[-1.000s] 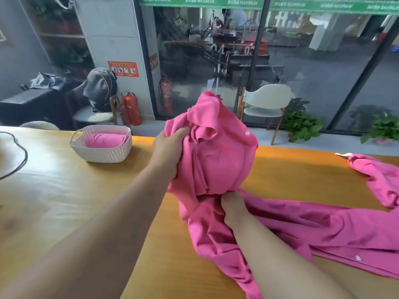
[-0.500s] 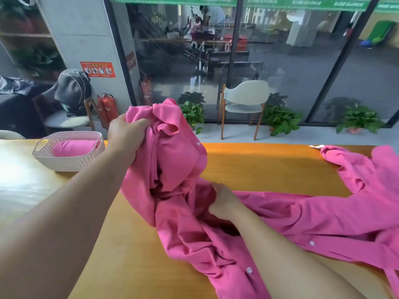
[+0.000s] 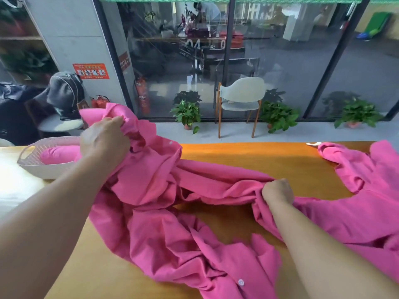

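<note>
Moved apart, left hand (image 3: 103,143) and right hand (image 3: 277,190) have fingers curled tight, gripping pink shirt (image 3: 172,223).

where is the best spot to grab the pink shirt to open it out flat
Probably the buttoned front edge of the pink shirt, taken from the near side. It is a clear hem lying loose on the table, whereas the left hand and the right hand only grip bunched folds in mid-cloth.

Bright daylight from the windows, glare at left, wide-angle edge bending.
</note>
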The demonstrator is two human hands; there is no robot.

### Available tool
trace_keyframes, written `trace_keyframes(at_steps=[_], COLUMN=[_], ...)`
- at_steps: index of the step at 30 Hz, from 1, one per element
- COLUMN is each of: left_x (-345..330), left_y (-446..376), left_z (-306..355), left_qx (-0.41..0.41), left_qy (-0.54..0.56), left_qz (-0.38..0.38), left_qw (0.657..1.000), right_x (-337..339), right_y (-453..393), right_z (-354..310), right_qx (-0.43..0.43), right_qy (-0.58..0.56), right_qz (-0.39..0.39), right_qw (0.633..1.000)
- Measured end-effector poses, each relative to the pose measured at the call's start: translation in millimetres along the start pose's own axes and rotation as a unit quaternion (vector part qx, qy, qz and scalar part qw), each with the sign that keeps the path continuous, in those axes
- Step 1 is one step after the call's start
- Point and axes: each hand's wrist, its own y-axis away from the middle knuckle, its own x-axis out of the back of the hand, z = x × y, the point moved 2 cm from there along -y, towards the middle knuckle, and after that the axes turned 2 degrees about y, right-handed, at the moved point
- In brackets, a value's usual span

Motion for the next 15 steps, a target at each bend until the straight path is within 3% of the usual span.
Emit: trace_keyframes(at_steps=[3, 10, 15], left_x=[-16, -39, -56], left_y=[3, 9, 17], left_z=[4, 24, 42], left_qx=[-0.025, -0.049, -0.031], left_qy=[0.003, 0.089, 0.204], left_qz=[-0.027, -0.078, -0.133], left_qw=[0.999, 0.992, 0.969], right_x=[13, 25, 50], right_y=[-12, -22, -45], right_z=[-4, -12, -3], right_qx=[-0.012, 0.053, -0.014], right_qy=[-0.038, 0.003, -0.023], right_qz=[0.028, 0.064, 0.105], right_qw=[0.999, 0.997, 0.994])
